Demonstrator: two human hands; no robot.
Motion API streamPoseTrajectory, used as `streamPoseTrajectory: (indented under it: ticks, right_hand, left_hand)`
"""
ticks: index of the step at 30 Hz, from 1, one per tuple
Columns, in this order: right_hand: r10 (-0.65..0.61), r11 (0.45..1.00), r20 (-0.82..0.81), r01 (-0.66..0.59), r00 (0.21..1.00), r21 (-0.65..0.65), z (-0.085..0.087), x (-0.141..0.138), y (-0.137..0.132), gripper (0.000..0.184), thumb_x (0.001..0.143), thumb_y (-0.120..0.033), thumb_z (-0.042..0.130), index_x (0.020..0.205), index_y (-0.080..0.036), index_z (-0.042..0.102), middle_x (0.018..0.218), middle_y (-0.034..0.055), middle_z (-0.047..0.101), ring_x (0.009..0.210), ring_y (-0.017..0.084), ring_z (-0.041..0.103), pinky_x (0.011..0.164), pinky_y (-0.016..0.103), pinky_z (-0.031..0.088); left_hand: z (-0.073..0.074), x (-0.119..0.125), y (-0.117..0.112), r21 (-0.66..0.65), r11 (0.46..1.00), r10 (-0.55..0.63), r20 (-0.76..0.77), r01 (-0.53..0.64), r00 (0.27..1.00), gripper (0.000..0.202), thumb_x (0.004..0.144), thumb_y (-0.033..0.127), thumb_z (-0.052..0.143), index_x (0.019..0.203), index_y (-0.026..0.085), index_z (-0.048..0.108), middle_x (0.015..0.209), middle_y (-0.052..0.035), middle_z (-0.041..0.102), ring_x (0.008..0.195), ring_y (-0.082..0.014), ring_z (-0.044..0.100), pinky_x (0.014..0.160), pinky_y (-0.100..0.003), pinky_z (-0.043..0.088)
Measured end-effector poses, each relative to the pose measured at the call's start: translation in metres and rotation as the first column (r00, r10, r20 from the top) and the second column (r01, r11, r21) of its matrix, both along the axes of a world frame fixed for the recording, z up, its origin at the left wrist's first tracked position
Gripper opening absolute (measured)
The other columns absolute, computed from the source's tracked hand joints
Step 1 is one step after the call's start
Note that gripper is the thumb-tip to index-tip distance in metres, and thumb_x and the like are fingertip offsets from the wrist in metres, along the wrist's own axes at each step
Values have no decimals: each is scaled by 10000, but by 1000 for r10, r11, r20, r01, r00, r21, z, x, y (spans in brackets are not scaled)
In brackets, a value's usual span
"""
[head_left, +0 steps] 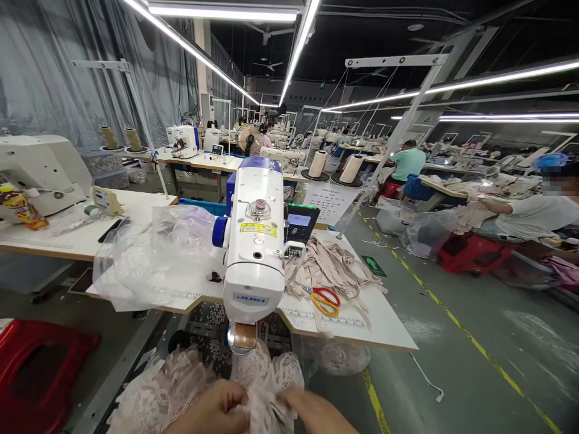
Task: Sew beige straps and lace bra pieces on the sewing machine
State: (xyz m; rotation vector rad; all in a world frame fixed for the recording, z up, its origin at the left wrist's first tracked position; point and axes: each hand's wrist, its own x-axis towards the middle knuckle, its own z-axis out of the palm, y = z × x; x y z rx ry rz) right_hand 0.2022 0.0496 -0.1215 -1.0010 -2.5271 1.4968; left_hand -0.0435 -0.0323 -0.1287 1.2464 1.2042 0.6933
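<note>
At the bottom of the head view, pale pink lace fabric (262, 395) is bunched between my two hands. My left hand (215, 407) is closed, pinching the lace between thumb and fingers. On the other side my right hand (314, 410) grips the same lace, its fingertips partly hidden in the folds. The lace reaches up below the front of a white and blue sewing machine (256, 241); its needle area is out of sight. More gathered lace (154, 392) lies in a heap beside my left hand.
On the right table part lie beige fabric strips (332, 262) and scissors with red and yellow handles (325, 300). Clear plastic bags (149, 259) cover the left part. A red stool (40, 374) stands at lower left. Co-workers (409, 160) sit to the right.
</note>
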Motion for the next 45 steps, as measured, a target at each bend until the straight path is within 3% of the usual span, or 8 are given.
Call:
streamPoseTrajectory:
  ticks: [3, 7, 13, 18, 25, 32, 40, 45]
  right_hand:
    - [-123, 983, -110, 106, 986, -147, -16, -19, 2, 867, 574, -703, 804, 1313, -280, 637, 1251, 126, 652, 1219, 375, 556, 1087, 465, 379]
    - [-160, 960, -324, 71, 932, -269, -36, -47, -3, 610, 657, -756, 710, 895, -194, 731, 808, 37, 660, 787, 212, 605, 760, 301, 473]
    - [-347, 938, -290, 322, 892, -130, -13, -60, 3, 431, 880, -571, 551, 705, -185, 628, 645, 2, 568, 629, 142, 497, 627, 256, 390]
    - [-413, 910, -210, 392, 886, -136, -1, -73, 27, 431, 892, -565, 538, 714, -179, 617, 614, -11, 529, 605, 135, 471, 576, 243, 347]
    - [-421, 894, -204, 366, 884, -258, -3, -84, 53, 498, 827, -655, 581, 675, -180, 571, 600, -13, 461, 600, 128, 422, 554, 241, 338]
    - [-445, 881, -150, 402, 883, -248, -7, -82, 66, 558, 785, -657, 654, 535, -208, 438, 508, -41, 321, 501, 93, 282, 477, 239, 258]
    - [-428, 870, -194, 344, 883, -354, -22, -78, 74, 436, 838, -620, 631, 922, -209, 750, 754, 60, 707, 757, 245, 656, 637, 316, 504]
    - [-472, 832, -194, 361, 860, -422, -73, -77, 56, 852, 799, -841, 440, 1336, -193, 573, 1048, 144, 717, 977, 309, 678, 785, 412, 554]
  left_hand:
    - [7, 12, 1, 49, 995, -74, -203, 85, 976, 213, 720, 183, 560, 583, 183, 396, 558, 56, 333, 557, -96, 319, 523, -245, 220]
    - [11, 9, 6, 184, 979, -38, -272, 91, 961, 304, 865, 300, 491, 610, 183, 374, 582, 45, 350, 565, -98, 331, 535, -249, 231]
    - [35, -21, 21, 257, 965, 161, -437, -49, 885, 448, 897, 425, 514, 555, 175, 369, 534, 52, 310, 543, -95, 312, 533, -255, 195]
    - [49, -41, 42, 219, 948, 301, -374, -232, 877, 254, 874, 400, 604, 763, 174, 631, 564, 63, 437, 539, -96, 384, 531, -227, 269]
    - [36, -50, 61, 336, 887, 432, -366, -316, 824, 198, 846, 321, 599, 733, 164, 558, 550, 65, 369, 534, -99, 370, 526, -224, 291]
    - [36, -53, 70, 407, 867, 432, -326, -287, 841, 135, 862, 299, 564, 846, 175, 613, 609, 10, 540, 638, -163, 514, 631, -269, 422]
    - [34, -52, 69, 406, 873, 418, -335, -271, 844, 114, 874, 278, 549, 847, 181, 605, 590, 19, 525, 624, -164, 517, 649, -280, 430]
    - [37, -54, 67, 342, 893, 412, -366, -292, 834, 106, 872, 282, 536, 812, 198, 561, 511, 63, 393, 499, -126, 384, 557, -255, 345]
